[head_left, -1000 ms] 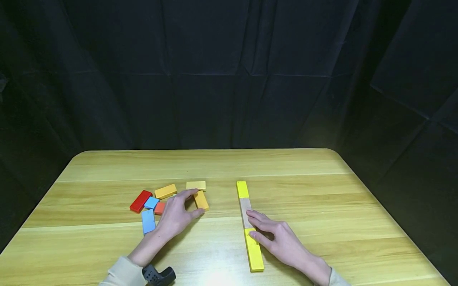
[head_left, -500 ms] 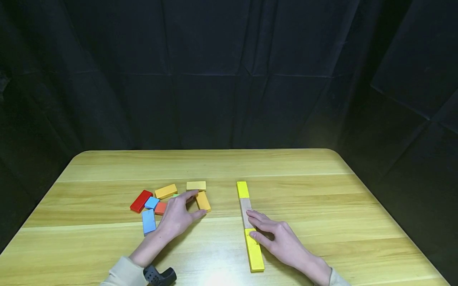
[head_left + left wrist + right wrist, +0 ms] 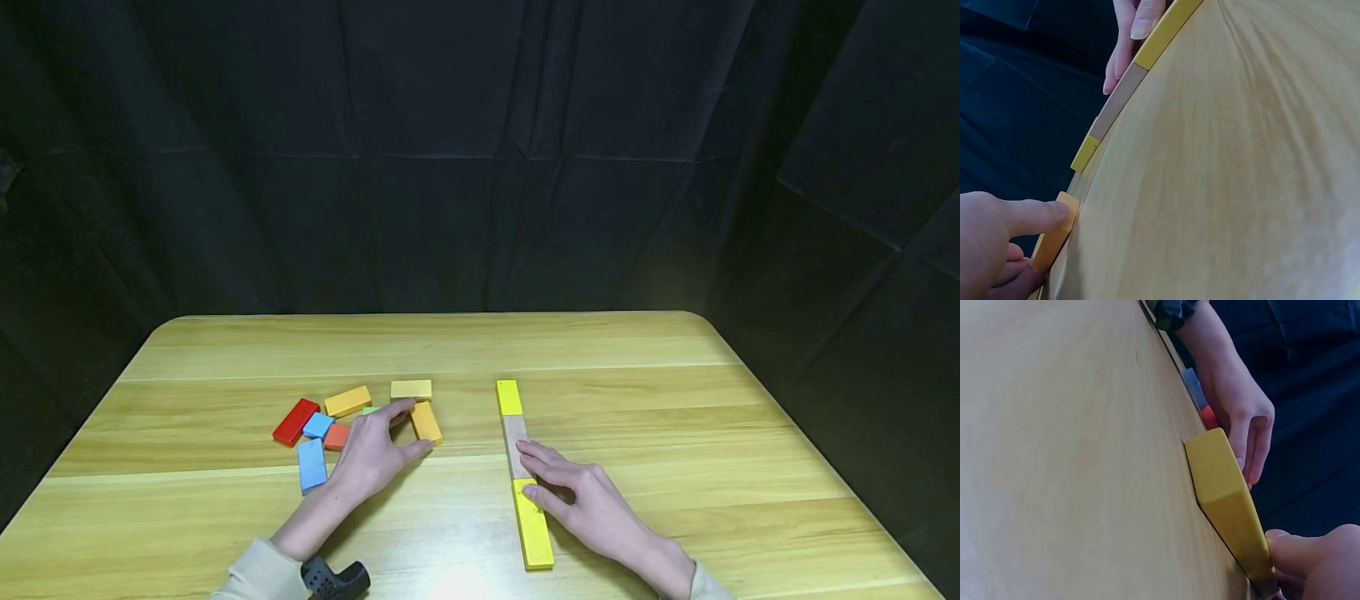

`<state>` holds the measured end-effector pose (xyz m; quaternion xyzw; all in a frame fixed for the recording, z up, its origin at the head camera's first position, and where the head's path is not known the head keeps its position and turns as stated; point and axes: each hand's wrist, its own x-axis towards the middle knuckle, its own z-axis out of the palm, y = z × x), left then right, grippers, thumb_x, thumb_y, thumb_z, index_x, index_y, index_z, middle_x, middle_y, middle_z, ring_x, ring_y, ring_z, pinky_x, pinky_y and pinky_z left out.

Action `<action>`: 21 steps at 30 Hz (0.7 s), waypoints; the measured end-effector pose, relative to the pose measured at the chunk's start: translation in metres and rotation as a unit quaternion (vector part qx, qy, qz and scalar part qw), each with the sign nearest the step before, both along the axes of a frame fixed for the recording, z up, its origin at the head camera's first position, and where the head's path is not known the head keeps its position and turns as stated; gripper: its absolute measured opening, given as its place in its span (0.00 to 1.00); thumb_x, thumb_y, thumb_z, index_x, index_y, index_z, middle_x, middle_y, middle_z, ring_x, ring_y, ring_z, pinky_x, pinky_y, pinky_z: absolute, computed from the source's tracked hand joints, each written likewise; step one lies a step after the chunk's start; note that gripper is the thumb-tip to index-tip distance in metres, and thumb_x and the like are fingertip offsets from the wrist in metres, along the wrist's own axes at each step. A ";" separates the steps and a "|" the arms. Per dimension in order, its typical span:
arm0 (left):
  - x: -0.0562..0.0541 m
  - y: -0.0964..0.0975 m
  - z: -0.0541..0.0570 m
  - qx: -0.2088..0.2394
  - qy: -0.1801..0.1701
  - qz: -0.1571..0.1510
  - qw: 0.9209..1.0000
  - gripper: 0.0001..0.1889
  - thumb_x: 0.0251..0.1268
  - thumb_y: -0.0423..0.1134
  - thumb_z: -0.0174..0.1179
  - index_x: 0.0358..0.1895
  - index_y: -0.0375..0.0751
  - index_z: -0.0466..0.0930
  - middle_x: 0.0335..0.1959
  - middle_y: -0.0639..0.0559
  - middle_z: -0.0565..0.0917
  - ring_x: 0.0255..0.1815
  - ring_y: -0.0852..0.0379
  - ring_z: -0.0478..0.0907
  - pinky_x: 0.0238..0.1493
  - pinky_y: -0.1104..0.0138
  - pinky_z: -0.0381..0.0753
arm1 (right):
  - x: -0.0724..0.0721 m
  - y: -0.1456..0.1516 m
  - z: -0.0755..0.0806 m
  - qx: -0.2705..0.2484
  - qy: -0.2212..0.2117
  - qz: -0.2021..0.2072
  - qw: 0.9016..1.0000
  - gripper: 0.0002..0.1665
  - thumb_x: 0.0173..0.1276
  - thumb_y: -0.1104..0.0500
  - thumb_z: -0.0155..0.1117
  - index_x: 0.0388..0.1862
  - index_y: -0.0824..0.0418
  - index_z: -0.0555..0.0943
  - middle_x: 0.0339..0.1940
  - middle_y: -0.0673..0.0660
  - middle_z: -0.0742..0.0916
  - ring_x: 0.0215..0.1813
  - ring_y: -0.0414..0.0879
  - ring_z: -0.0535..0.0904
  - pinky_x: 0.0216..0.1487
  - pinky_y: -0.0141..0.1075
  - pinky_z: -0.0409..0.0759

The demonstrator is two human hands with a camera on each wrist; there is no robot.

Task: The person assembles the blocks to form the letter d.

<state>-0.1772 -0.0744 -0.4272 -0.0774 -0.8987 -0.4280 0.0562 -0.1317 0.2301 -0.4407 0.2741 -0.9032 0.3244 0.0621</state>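
Note:
My left hand (image 3: 372, 450) pinches an orange block (image 3: 427, 422) by its two ends, thumb at the near end and fingertips at the far end. In the left wrist view the thumb lies against this orange block (image 3: 1055, 234), which sits on the table. My right hand (image 3: 588, 500) rests against a straight row of blocks, with fairly straight fingers. Its thumb touches the long yellow block (image 3: 534, 533) and its fingertips touch the grey block (image 3: 515, 446). A shorter yellow block (image 3: 508, 397) forms the row's far end. The right wrist view shows the long yellow block (image 3: 1219, 469) close up.
Left of my left hand lie a red block (image 3: 296, 422), another orange block (image 3: 348, 402), two blue blocks (image 3: 312, 465) and an orange-red block (image 3: 337, 437). A pale yellow block (image 3: 411, 389) lies behind. A green block (image 3: 370, 410) is mostly hidden. Dark cloth (image 3: 450, 167) hangs behind the table.
Between one second and half a second ago, the orange block slid slightly right and nearer with my left hand. It has stayed still since. My right hand has not visibly moved.

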 end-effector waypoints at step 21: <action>0.000 0.001 -0.001 0.005 0.006 0.003 1.000 0.35 0.51 0.40 0.77 0.64 0.34 0.76 0.59 0.38 0.83 0.65 0.41 0.76 0.64 0.49 0.76 | 0.000 0.000 0.000 -0.007 -0.009 -0.002 1.000 0.28 0.72 0.47 0.63 0.65 0.59 0.79 0.71 0.43 0.76 0.72 0.44 0.71 0.69 0.47 0.72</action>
